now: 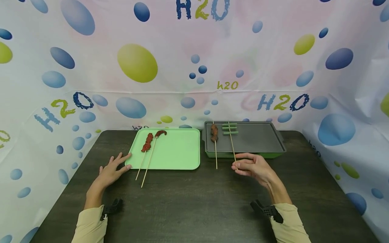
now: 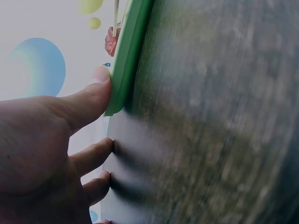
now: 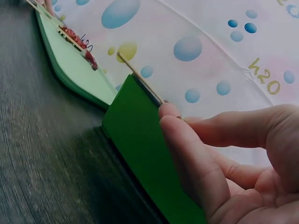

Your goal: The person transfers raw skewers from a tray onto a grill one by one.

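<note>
Over the left half of the green-sided grill pan (image 1: 256, 136), a skewer with green pieces (image 1: 232, 145), loaded end above the dark top, bare end out past the near edge. Cannot tell from these views whether resting or just clear of the surface. Pinched by that bare end in the right hand (image 1: 253, 167), thumb and fingertips narrowed on the stick, just in front of the grill pan. With a grip so near the end, could dip or swing at the loaded tip; with any roll of the thin stick between the fingertips, could turn the green pieces askew. On a sweep to the left, could knock the skewer with brown chunks (image 1: 214, 132), near it on the same grill pan and easy to catch by its jutting stick.

Left of the grill pan, just beside it, a light green tray (image 1: 179, 148), touched at the near corner farthest from the grill pan by the left hand (image 1: 110, 172), fingers spread wide, holding nothing. From too firm a push there, could slide into the grill pan and jolt what lies on top. On the tray, well apart from the grill pan, a skewer with red chunks (image 1: 147, 143) and a skewer with a curled piece (image 1: 158, 132), both overhanging the near rim. From a brush against those bare ends, could roll or tip over the rim onto the desk (image 1: 188, 202).
</note>
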Tool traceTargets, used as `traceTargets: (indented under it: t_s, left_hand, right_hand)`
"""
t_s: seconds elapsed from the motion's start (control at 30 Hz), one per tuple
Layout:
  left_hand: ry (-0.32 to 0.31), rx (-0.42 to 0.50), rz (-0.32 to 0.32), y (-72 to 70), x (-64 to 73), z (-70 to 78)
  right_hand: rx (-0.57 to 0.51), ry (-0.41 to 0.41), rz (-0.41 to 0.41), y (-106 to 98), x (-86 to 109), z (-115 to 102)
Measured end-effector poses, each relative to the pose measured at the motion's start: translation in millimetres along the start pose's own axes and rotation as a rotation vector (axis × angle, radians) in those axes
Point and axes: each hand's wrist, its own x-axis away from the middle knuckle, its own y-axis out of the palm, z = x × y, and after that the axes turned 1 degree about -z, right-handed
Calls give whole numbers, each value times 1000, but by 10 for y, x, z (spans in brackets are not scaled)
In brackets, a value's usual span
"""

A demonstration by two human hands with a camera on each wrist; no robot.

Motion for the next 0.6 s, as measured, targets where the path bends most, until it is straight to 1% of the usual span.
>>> traceTargets:
  t_s: [0.1,0.2,0.27,0.4,0.47,0.53,0.6]
  left_hand:
    - [0,2,0,1,-5,-9]
    - [3,5,2,-11,5,-21]
    - [4,6,3,-21,17,-21]
    - [3,2,5,-37,33,-5]
    - [1,-3,5,-41,35,12]
    - [1,-5,5,-35,25,22]
    - [3,0,5,-25,15,27]
  right_hand:
    - [14,0,2,-6,-8,15]
    - [57,-14,10,7,-9,7]
    - [130,-44,44,28,4,-17]
    - [316,-145,159,120,70,-110]
    - [366,-202,177,185,114,-169]
    - [374,-247,141,270,159,-226]
    - [352,-269,67,375,187,-262]
